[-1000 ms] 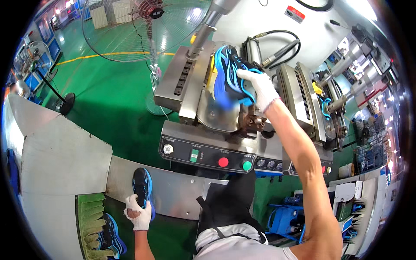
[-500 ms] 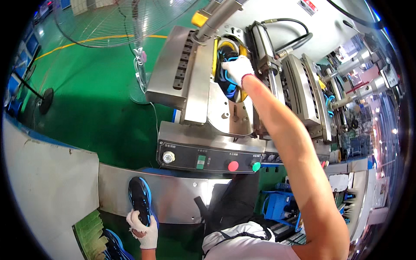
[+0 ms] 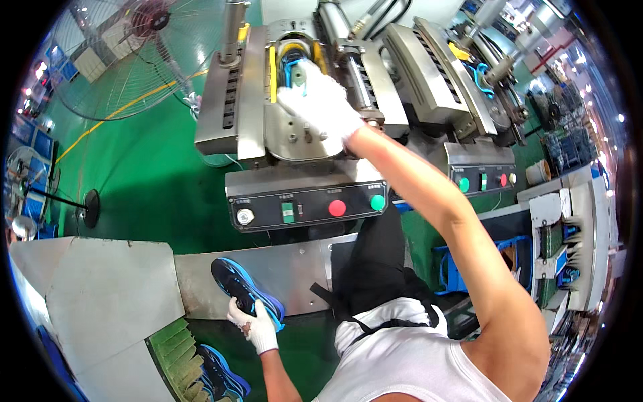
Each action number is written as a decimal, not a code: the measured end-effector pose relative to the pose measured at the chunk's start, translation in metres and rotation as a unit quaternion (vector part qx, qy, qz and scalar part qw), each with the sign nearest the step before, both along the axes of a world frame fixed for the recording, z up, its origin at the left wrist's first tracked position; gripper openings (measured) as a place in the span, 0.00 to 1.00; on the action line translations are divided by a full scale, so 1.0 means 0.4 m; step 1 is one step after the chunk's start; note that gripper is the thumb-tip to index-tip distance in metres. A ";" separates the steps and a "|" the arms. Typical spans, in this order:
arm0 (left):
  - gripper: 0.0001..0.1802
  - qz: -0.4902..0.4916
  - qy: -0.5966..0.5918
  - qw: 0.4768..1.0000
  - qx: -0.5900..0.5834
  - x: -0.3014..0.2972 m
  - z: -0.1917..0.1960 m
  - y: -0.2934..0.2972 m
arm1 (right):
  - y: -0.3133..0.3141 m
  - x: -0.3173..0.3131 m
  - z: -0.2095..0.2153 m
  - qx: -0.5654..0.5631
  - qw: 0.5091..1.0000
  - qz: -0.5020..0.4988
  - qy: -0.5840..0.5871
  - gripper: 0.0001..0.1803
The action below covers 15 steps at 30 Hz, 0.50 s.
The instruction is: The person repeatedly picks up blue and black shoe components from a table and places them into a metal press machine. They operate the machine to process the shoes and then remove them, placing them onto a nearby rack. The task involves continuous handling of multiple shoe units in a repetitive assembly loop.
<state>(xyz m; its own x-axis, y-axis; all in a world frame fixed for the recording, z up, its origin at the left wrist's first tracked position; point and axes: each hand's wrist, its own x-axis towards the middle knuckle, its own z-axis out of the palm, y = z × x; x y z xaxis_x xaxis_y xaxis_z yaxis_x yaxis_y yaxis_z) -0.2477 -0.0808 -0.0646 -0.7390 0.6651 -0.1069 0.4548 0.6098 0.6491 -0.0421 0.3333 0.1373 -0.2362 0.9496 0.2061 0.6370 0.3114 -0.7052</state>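
Black shoe [image 3: 233, 283], bright blue-to-purple sole [image 3: 269, 303]. White on left hand [image 3: 256, 328] and right hand [image 3: 323, 106]. Green floor [image 3: 151, 181], yellow stripe [image 3: 104, 121]. Black panel [image 3: 313, 209], red button [image 3: 336, 208], green button [image 3: 378, 203].

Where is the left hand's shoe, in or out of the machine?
Out: the left hand holds the shoe over the metal shelf, apart from the machine.

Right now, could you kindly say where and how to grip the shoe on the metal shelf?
Likely the heel end of the shoe, from the person's side: its toe points away across the metal shelf, leaving the heel nearest, where the left hand holds it.
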 end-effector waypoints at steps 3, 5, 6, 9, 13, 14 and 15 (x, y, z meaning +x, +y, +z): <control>0.34 -0.132 0.024 0.985 -0.109 -0.034 0.067 -0.011 | -0.303 0.168 -0.067 0.184 0.961 0.207 -0.030 0.41; 0.32 -0.280 0.154 0.947 0.026 -0.103 0.015 -0.028 | -0.440 0.266 -0.157 0.183 0.958 0.199 -0.099 0.45; 0.27 -0.351 0.191 0.916 0.037 -0.121 0.028 0.000 | -0.450 0.286 -0.184 0.087 0.965 0.160 -0.186 0.46; 0.16 -0.458 0.161 0.869 0.093 -0.172 -0.025 0.058 | -0.454 0.420 -0.482 0.116 0.933 0.088 -0.329 0.46; 0.08 -0.409 0.114 0.901 0.083 -0.088 0.065 0.141 | -0.499 0.376 -0.360 0.029 0.966 0.104 -0.237 0.51; 0.07 -0.402 0.108 0.905 0.092 -0.049 0.098 0.155 | -0.534 0.378 -0.328 0.016 0.975 0.128 -0.180 0.52; 0.07 -0.423 0.126 0.889 0.119 -0.007 0.131 0.166 | -0.576 0.384 -0.280 0.002 0.980 0.153 -0.127 0.54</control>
<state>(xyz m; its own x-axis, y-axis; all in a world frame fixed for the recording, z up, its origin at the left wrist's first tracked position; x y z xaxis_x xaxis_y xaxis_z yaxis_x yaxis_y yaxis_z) -0.2504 -0.0144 -0.0122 0.0563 0.9763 0.2089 0.8351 -0.1607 0.5262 0.1115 0.1030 0.0253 -0.5539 0.8256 0.1080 0.6676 0.5179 -0.5349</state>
